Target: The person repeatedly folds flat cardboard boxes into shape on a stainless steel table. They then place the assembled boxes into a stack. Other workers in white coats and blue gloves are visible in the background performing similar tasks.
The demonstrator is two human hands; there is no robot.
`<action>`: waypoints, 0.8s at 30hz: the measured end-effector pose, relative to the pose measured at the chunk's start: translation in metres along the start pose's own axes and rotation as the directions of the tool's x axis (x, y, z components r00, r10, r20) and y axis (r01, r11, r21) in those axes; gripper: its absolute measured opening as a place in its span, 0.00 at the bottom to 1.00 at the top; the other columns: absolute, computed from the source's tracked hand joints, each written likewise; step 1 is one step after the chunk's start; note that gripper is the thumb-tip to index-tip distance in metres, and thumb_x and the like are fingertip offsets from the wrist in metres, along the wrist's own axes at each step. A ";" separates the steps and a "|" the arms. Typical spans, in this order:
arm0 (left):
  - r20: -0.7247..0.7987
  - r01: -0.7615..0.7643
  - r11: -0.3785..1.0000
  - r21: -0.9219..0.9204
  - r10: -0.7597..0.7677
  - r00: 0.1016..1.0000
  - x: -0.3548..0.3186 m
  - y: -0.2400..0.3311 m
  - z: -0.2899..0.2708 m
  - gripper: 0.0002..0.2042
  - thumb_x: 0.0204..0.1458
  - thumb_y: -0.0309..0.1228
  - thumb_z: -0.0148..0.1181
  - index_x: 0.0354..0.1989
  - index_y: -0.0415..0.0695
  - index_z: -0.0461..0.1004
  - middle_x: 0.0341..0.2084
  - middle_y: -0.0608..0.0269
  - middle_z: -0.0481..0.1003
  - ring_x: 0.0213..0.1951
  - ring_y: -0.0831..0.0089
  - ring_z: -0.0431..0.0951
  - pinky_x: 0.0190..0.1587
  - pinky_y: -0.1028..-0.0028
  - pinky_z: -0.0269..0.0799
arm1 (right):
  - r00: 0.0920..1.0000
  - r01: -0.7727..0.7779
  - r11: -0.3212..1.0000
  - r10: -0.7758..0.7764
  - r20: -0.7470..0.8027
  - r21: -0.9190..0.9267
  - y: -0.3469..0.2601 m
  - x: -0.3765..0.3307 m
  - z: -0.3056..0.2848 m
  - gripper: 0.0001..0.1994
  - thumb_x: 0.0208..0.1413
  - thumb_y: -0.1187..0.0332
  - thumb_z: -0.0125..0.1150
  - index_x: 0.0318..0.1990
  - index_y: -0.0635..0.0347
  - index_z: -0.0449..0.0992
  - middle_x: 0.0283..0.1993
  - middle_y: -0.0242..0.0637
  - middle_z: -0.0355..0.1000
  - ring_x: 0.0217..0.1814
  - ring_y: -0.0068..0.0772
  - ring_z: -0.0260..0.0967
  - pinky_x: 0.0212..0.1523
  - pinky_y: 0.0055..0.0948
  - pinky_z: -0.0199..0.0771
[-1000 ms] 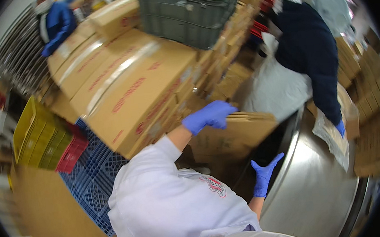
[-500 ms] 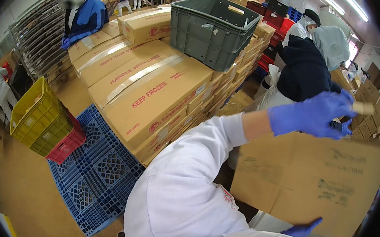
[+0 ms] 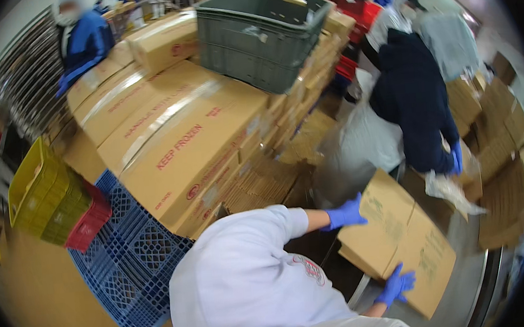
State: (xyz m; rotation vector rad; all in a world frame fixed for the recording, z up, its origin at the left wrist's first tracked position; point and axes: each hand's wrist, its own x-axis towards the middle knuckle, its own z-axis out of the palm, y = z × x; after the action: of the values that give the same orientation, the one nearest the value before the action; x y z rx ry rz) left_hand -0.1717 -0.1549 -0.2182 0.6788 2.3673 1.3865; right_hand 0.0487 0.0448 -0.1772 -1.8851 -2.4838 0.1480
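A brown cardboard box (image 3: 428, 251) lies tilted in front of me at the lower right, partly folded, its flaps and dark print showing. My left hand (image 3: 344, 213), in a blue glove, reaches its outstretched fingers to the box's far left corner. On the near side, my right hand (image 3: 397, 285), gloved the same, rests against the cardboard with its fingers spread. Beneath the box is a grey metal surface (image 3: 467, 264).
Sealed cartons (image 3: 191, 132) are stacked at centre left, with a grey crate (image 3: 258, 45) on top. Yellow (image 3: 50, 194) and red crates (image 3: 89, 219) stand by a blue pallet (image 3: 127, 256). A co-worker in dark clothing (image 3: 415, 100) bends beyond the box, near loose cardboard (image 3: 503, 142).
My left hand has come down and left from the box's far side to its left corner. The box has turned, and my right hand shows more fully on it. The view has shifted.
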 end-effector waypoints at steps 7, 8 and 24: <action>-0.042 -0.186 0.821 -0.539 0.194 0.980 -0.029 0.058 -0.098 0.13 0.45 0.25 0.59 0.41 0.36 0.71 0.33 0.60 0.76 0.34 0.74 0.75 0.39 0.73 0.71 | 0.930 0.322 0.901 -0.244 -0.276 0.290 -0.012 -0.009 0.031 0.41 0.54 0.40 0.40 0.64 0.64 0.42 0.68 0.55 0.33 0.70 0.57 0.23 0.64 0.54 0.22; -0.093 -0.218 0.692 -0.688 0.214 0.972 -0.041 0.071 -0.106 0.15 0.48 0.20 0.55 0.45 0.34 0.69 0.38 0.62 0.74 0.38 0.77 0.73 0.42 0.76 0.69 | 0.968 0.234 0.917 -0.191 -0.162 0.322 -0.030 -0.029 -0.001 0.41 0.53 0.39 0.42 0.65 0.59 0.40 0.69 0.54 0.31 0.70 0.56 0.23 0.61 0.62 0.21; 0.152 -0.677 0.644 -0.357 0.755 0.638 -0.087 0.158 -0.037 0.08 0.42 0.22 0.61 0.31 0.34 0.74 0.22 0.60 0.76 0.24 0.76 0.75 0.28 0.75 0.71 | 0.725 0.648 0.676 -0.405 -0.558 0.351 -0.016 -0.096 -0.199 0.66 0.19 0.46 0.74 0.66 0.54 0.32 0.69 0.49 0.28 0.70 0.57 0.24 0.63 0.59 0.34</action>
State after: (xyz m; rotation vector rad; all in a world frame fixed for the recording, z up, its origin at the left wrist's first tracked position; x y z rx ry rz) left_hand -0.0792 -0.1635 -0.0596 1.7514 1.6496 1.6965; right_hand 0.0737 -0.0397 0.0262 -0.7929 -2.2383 0.3110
